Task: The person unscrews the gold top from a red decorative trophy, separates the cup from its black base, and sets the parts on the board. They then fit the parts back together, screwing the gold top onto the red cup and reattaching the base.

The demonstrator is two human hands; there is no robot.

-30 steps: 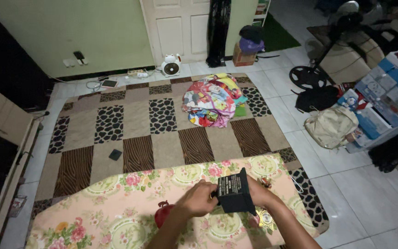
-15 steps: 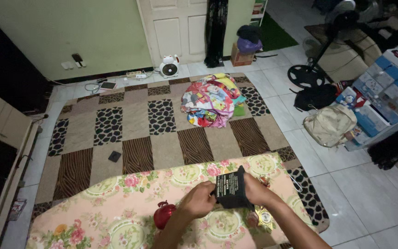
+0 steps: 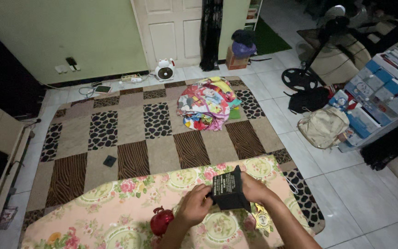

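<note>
While both hands work over floral-covered surface (image 3: 116, 216), one small black garment (image 3: 229, 190) sits between them, above surface. Left of left hand (image 3: 194, 206): one red apple-shaped object (image 3: 161, 220), just beside wrist. Left hand pinching garment's left edge. Right hand (image 3: 254, 189) grasping garment's right side, mostly hidden behind it. Just below right hand: one gold star-shaped piece (image 3: 262, 220) on surface. Beyond hands, on patchwork rug (image 3: 130, 138): one colourful cloth pile (image 3: 207, 102). Far right: one beige bag (image 3: 323, 127), contents hidden.
</note>
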